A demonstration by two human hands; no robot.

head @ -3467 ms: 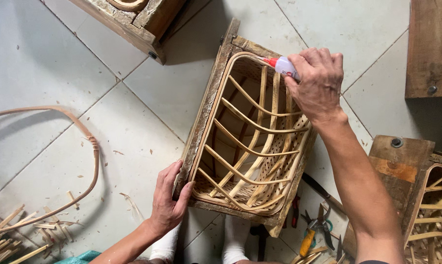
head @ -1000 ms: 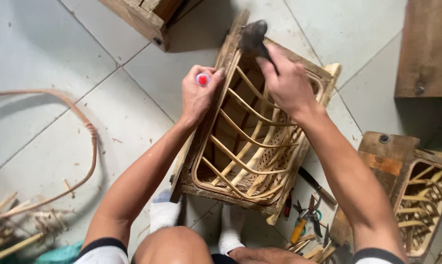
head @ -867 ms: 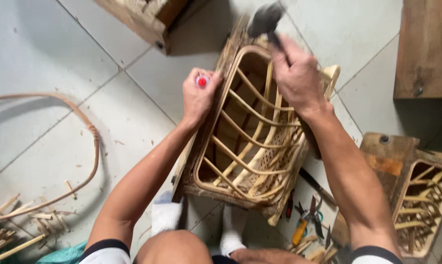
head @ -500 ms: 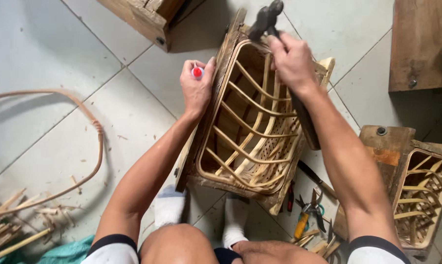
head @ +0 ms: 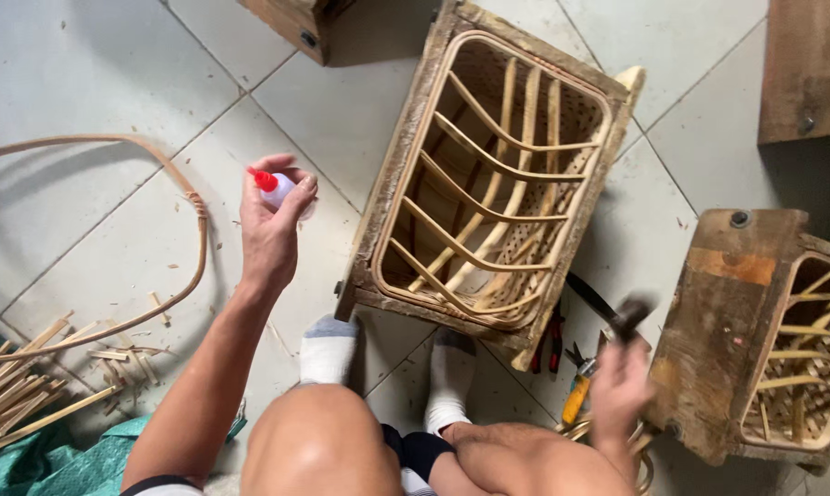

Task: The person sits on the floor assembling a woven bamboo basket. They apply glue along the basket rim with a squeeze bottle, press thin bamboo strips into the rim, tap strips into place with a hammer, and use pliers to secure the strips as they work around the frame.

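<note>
Head-camera view: seated on a tiled floor, a person's left hand (head: 270,230) grips a small white glue bottle with a red nozzle (head: 276,187), left of the wooden frame holding a woven rattan basket (head: 493,174). Blurred, the right hand (head: 620,393) clasps a dark-headed hammer (head: 628,315). The basket, seemingly well advanced, holds nothing; a second framed basket (head: 790,354) sits right.

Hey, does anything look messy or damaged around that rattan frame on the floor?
Yes. Cut cane strips lie scattered on the tiles at left, beside a loose bent cane. The frame's wooden edge looks worn and chipped. Nothing looks spilled.
</note>
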